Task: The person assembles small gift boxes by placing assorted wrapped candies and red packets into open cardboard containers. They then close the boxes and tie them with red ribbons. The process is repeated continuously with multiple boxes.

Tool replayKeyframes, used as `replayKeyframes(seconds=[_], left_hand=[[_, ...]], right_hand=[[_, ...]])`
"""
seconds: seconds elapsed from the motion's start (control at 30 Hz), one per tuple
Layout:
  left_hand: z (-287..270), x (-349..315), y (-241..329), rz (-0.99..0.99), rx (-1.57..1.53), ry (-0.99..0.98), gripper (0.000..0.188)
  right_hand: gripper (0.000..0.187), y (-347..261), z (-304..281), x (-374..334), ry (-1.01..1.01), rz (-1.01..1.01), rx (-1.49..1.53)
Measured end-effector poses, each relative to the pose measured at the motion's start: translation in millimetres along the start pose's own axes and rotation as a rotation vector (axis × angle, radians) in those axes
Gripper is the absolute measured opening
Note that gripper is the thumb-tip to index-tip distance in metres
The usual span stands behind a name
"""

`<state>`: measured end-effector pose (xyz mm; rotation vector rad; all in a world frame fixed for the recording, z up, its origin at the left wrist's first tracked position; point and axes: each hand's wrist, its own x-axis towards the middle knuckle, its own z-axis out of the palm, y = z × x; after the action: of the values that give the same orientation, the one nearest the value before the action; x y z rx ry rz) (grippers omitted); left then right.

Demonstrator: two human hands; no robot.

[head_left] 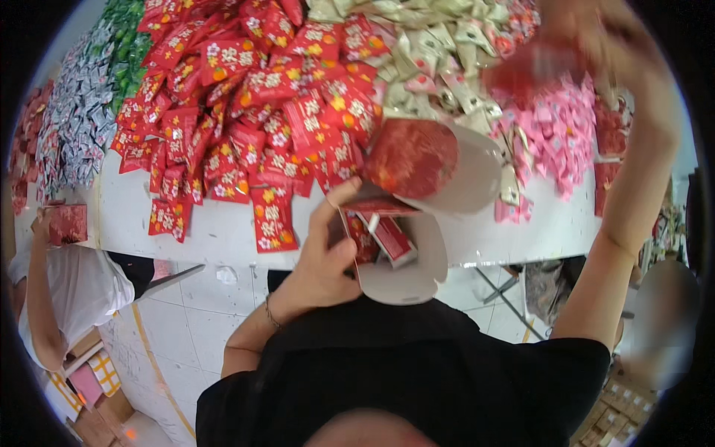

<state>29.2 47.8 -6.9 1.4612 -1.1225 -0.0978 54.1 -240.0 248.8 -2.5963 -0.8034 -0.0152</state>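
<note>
The left hand pinches the side of an open box at the white table's near edge, its red-and-white flap partly hiding pale packets, red packets heaped leftward, pink packets rightward, the right hand too blurred to tell its grip.

The T-shirt is black, the bracelet thin.

Packets are heaped on the table, left of other sachets; before both, an open box is held in the left hand, packs inside.
</note>
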Motion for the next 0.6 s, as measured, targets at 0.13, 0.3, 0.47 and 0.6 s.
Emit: replayKeyframes(seconds=[0.13,0.3,0.47,0.6], left_hand=[[12.6,-1.5,-11.6,0.186,-0.044,0.098,0.090],[11.0,-8.7,-10.5,0.021,0.002,-0.018,0.083],[18.4,0.6,1.4,0.250,0.139,0.077,0.099],[22.3,-3.4,7.9,0.283,0.099,0.119,0.098]], right_hand=[[0.009,-54.3,59.6,-10.1,-0.061,-0.074,-0.449],[0.005,-50.5,95.6,-15.3,-0.049,-0.047,-0.732],[0.009,-44.1,96.6,-25.7,0.376,0.034,-0.439],[0.012,-56.9,79.2,-50.7,0.302,0.062,-0.488]])
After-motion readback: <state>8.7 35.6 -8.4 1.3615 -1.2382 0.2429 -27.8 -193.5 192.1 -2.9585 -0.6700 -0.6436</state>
